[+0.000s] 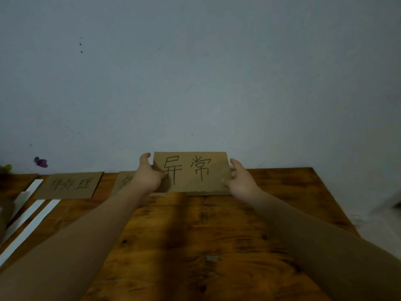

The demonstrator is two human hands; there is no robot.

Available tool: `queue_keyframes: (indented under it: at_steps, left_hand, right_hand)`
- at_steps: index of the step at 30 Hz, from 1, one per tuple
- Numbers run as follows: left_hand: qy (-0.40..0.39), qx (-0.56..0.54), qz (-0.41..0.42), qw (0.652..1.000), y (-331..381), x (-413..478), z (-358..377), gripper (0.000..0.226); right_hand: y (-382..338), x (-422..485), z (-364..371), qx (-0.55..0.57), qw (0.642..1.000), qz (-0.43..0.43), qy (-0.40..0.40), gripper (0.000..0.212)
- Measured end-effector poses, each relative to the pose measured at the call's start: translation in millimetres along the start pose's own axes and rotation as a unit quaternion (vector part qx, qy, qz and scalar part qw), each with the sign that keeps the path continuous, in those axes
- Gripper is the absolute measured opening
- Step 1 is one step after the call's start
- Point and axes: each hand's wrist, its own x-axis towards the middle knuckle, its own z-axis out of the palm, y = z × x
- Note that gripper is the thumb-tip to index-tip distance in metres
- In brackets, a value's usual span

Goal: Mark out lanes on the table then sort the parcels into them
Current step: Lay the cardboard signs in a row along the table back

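1. Cardboard sign [195,172] with two big handwritten characters is at the far edge of the table [195,246], a bit right of the middle, facing the camera with the wall [195,72] right behind it. Can't really tell if its bottom edge is sitting on the wood or just above it.
2. Left hand [147,177] grips the sign's left edge, thumb across the front next to the first character.
3. Right hand [242,181] has the right edge, fingers curled round it, thumb low near the bottom corner.
4. Second sign [69,184] with three characters lies flat along the far edge, toward the far left corner.
5. Third sign [124,181] sits between those two, mostly hidden behind the left hand, so the writing isn't readable.
6. White strips [32,218] run along the left side of the table, starting just in front of the second sign and heading toward the near edge.
7. Small purple blob [41,162] is low on the wall, above the far left corner. Too blurry to say what it is.
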Motion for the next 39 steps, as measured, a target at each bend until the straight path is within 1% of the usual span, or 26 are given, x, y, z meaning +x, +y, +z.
queue_keyframes:
  at_steps: [1, 2, 4, 5, 6, 7, 9, 10, 12, 16, 20, 24, 26, 30, 32, 35, 39]
  left_hand:
    - [-0.001, 0.008, 0.009, 1.0, 5.9, -6.3, 9.0, 0.061]
    - [0.001, 0.012, 0.017, 1.0, 10.7, -10.2, 19.5, 0.052]
    - [-0.002, 0.039, 0.047, 0.998, 18.9, -15.3, 45.0, 0.037]
    - [-0.015, 0.061, 0.06, 0.996, 21.7, -15.2, 60.1, 0.034]
    - [-0.036, 0.083, 0.07, 0.993, 24.6, -15.3, 76.4, 0.038]
    - [-0.06, 0.109, 0.082, 0.989, 27.7, -15.0, 93.8, 0.046]
    - [-0.103, 0.171, 0.106, 0.974, 32.7, -16.1, 133.1, 0.065]
    - [-0.116, 0.201, 0.112, 0.966, 34.7, -16.7, 154.8, 0.071]
    - [-0.126, 0.242, 0.111, 0.956, 35.9, -17.9, 198.9, 0.077]
    - [-0.155, 0.298, 0.084, 0.938, 30.3, -17.1, 277.5, 0.089]
    - [-0.181, 0.317, 0.066, 0.929, 18.6, -11.9, 330.3, 0.089]
    - [-0.191, 0.349, 0.083, 0.914, 4.9, -1.5, 358.4, 0.083]
    - [-0.199, 0.381, 0.084, 0.899, -2.2, 1.6, 367.8, 0.081]
    - [-0.216, 0.497, 0.103, 0.834, -13.7, 11.0, 378.4, 0.087]
    - [-0.214, 0.527, 0.118, 0.814, -13.2, 21.1, 379.8, 0.083]
    - [-0.223, 0.533, 0.11, 0.808, -4.5, 37.1, 386.5, 0.078]
    - [-0.229, 0.525, 0.086, 0.816, 11.8, 53.2, 399.5, 0.077]
  right_hand:
    - [4.0, -3.1, -9.7, -0.011, 1.0, -0.001, 0.012, 0.061]
    - [7.9, -6.4, -19.8, -0.034, 0.999, -0.004, 0.023, 0.055]
    - [18.6, -11.2, -41.6, -0.1, 0.994, -0.004, 0.05, 0.052]
    - [24.5, -12.9, -54.1, -0.136, 0.989, -0.004, 0.065, 0.053]
    - [31.0, -14.5, -67.4, -0.167, 0.983, -0.007, 0.075, 0.054]
    - [37.6, -15.9, -81.6, -0.189, 0.979, -0.01, 0.074, 0.056]
    - [55.7, -14.1, -112.9, -0.227, 0.973, -0.013, 0.04, 0.064]
    - [66.9, -11.7, -128.9, -0.243, 0.97, -0.009, 0.019, 0.068]
    - [92.6, -4.1, -160.3, -0.265, 0.964, 0.002, -0.007, 0.072]
    - [146.1, 12.1, -213.5, -0.308, 0.951, 0.024, -0.025, 0.069]
    - [191.1, 28.9, -242.5, -0.319, 0.945, 0.053, -0.052, 0.065]
    - [223.4, 42.7, -249.5, -0.327, 0.942, 0.06, -0.049, 0.064]
    - [235.6, 46.5, -250.4, -0.34, 0.937, 0.063, -0.052, 0.062]
    - [254.0, 53.9, -252.5, -0.422, 0.904, 0.057, -0.042, 0.058]
    - [257.5, 60.8, -253.6, -0.444, 0.894, 0.054, -0.039, 0.056]
    - [255.5, 78.6, -255.3, -0.45, 0.889, 0.072, -0.035, 0.057]
    - [249.4, 100.6, -259.5, -0.445, 0.885, 0.125, -0.06, 0.063]
